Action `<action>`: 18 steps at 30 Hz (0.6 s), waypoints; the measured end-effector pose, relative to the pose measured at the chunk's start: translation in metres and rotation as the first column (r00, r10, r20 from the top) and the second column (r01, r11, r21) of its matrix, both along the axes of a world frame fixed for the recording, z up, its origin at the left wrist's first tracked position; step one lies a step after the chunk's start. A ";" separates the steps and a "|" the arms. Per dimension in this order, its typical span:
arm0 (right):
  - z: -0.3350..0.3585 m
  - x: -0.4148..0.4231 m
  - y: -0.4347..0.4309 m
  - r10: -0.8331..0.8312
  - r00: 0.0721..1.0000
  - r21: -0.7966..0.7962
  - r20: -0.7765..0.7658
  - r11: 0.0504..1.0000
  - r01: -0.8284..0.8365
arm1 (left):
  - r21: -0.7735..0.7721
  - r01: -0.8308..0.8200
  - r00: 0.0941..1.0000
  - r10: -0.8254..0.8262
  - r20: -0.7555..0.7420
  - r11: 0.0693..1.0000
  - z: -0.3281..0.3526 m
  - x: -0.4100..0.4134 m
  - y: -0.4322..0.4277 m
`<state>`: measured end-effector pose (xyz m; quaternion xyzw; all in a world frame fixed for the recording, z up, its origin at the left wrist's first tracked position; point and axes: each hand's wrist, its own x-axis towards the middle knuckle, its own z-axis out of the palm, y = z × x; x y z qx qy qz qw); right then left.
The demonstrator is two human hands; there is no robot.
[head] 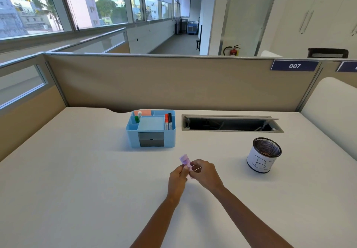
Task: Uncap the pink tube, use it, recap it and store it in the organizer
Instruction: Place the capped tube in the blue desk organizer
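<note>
Pink tube (pixel 185 160) is up off the table (pixel 77 180), pinched between both our hands just in front of us, its far end poking up and away past the fingers. Left hand (pixel 178 174) is closed round the lower body; right hand (pixel 203 171) is closed on the near end, thumb and fingertips tight. Looks like we're working the cap, but can't tell if it's on or off, too small and hidden by fingers.

Further out, straight ahead: blue organizer (pixel 152 130), w/ a green marker (pixel 138 117) in a back-left slot, red & black markers (pixel 168 121) on the right, orange pad at the back. Off to the right, well apart, a mesh cup (pixel 264 155) w/ a paper label; behind it an open cable slot (pixel 231 123).

Risks, as we judge it: a small cap gripped by fingertips alone could pop free & roll across the bare table, maybe toward that open slot. Squeezing the body too hard while twisting could push contents out. Later, organizer slots are narrow & partly full, so the tube may catch on the markers.
</note>
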<state>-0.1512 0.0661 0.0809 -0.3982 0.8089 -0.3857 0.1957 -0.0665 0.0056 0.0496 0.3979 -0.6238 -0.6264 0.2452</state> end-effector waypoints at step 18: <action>0.060 -0.003 -0.133 0.144 0.839 0.035 -0.524 0.988 -0.147 | -0.570 0.424 0.642 0.211 0.737 0.704 -0.031 0.053 -0.087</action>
